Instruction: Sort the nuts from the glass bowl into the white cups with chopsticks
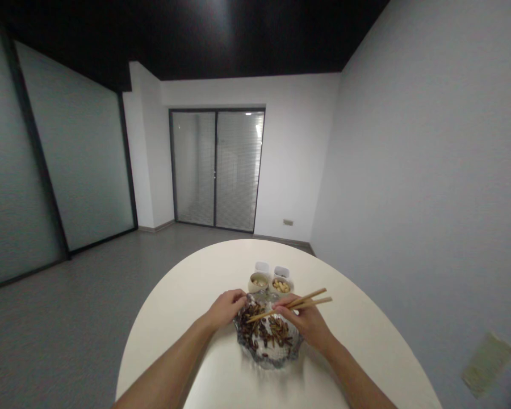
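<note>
A clear glass bowl [243, 345] with dark and brown seeds or nuts sits on the round white table [187, 301]. My left hand [225, 307] rests curled on the bowl's left rim, steadying it. My right hand [304, 321] is closed around a pair of wooden chopsticks [300, 303], their tips reaching left over the bowl's contents. Just behind the bowl stand two small round cups: the left cup [258, 281] holds pale pieces, the right cup [281, 286] holds light nuts.
Two small white containers [271, 268] stand behind the cups. The table's far edge curves close behind them. Beyond lie grey floor, a glass partition [68, 182] at left, blinds-covered doors [217, 170] at the back and a white wall at right.
</note>
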`<move>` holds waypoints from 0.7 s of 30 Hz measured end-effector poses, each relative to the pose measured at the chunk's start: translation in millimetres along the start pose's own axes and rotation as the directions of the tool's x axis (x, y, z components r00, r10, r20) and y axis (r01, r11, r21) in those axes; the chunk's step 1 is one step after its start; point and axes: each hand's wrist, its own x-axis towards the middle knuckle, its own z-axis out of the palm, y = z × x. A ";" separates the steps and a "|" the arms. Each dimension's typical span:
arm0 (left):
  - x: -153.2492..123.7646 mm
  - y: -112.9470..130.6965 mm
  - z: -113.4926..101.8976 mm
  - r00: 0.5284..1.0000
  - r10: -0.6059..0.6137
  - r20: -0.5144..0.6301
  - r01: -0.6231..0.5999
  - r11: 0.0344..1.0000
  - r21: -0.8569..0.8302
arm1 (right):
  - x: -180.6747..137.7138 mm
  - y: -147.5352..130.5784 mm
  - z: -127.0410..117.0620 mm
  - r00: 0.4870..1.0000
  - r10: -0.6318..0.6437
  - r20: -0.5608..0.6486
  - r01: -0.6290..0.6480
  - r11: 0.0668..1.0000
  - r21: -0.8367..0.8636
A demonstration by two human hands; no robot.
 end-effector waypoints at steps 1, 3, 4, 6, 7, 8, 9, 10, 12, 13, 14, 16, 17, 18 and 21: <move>0.1 0.1 0.0 1.000 -0.004 0.001 0.004 1.000 0.000 | 0.2 -0.4 -0.8 1.000 -0.002 -0.006 0.002 1.000 0.004; 0.2 0.3 -0.2 1.000 -0.006 0.005 0.006 1.000 0.003 | 0.8 -0.4 -2.7 1.000 -0.012 -0.021 0.012 1.000 0.009; 0.0 0.4 -0.4 1.000 -0.006 0.007 0.006 1.000 0.004 | 1.2 -0.2 -3.7 0.999 -0.017 -0.030 0.018 1.000 0.010; -0.5 0.5 -0.6 1.000 -0.005 0.009 0.005 1.000 0.003 | 2.0 0.3 -5.5 0.999 -0.026 -0.048 0.026 1.000 0.015; -0.8 0.6 -0.7 1.000 -0.005 0.009 0.005 1.000 0.002 | 2.4 0.4 -6.2 0.998 -0.028 -0.057 0.029 0.999 0.018; -1.2 0.7 -0.8 1.000 -0.006 0.008 0.006 1.000 -0.001 | 2.8 0.3 -6.8 0.997 -0.029 -0.065 0.030 0.999 0.021; -1.5 0.8 -0.8 1.000 -0.005 0.007 0.005 1.000 -0.004 | 3.1 0.0 -7.3 0.997 -0.029 -0.072 0.031 0.999 0.024; -1.8 0.8 -0.8 1.000 -0.004 0.006 0.004 1.000 -0.006 | 3.3 -0.3 -7.7 0.997 -0.030 -0.075 0.031 0.999 0.024; -2.2 0.5 -0.7 1.000 -0.002 0.002 0.002 1.000 -0.007 | 3.5 -0.9 -8.5 0.996 -0.036 -0.079 0.038 0.999 0.020; -2.2 0.1 -0.6 1.000 -0.002 0.002 0.002 1.000 -0.008 | 3.5 -1.0 -8.9 0.996 -0.042 -0.081 0.043 0.999 0.016; -2.2 -0.5 -0.6 1.000 -0.002 0.003 0.002 1.000 -0.009 | 3.5 -0.7 -9.3 0.995 -0.046 -0.086 0.047 0.999 0.010; -1.9 -2.2 -0.4 1.000 -0.001 0.005 0.001 1.000 -0.013 | 3.6 0.8 -10.1 0.993 -0.047 -0.104 0.048 0.999 0.000; -1.7 -3.2 -0.2 1.000 0.001 0.003 -0.001 1.000 -0.013 | 3.7 2.0 -10.5 0.992 -0.046 -0.115 0.046 0.999 -0.001; -1.5 -4.1 0.0 1.000 0.002 0.002 -0.002 1.000 -0.014 | 4.1 3.4 -11.0 0.991 -0.045 -0.127 0.045 0.999 0.000; -1.3 -6.0 0.8 1.000 -0.005 0.001 0.005 1.000 -0.020 | 6.9 8.0 -13.7 0.986 -0.050 -0.161 0.052 0.999 0.010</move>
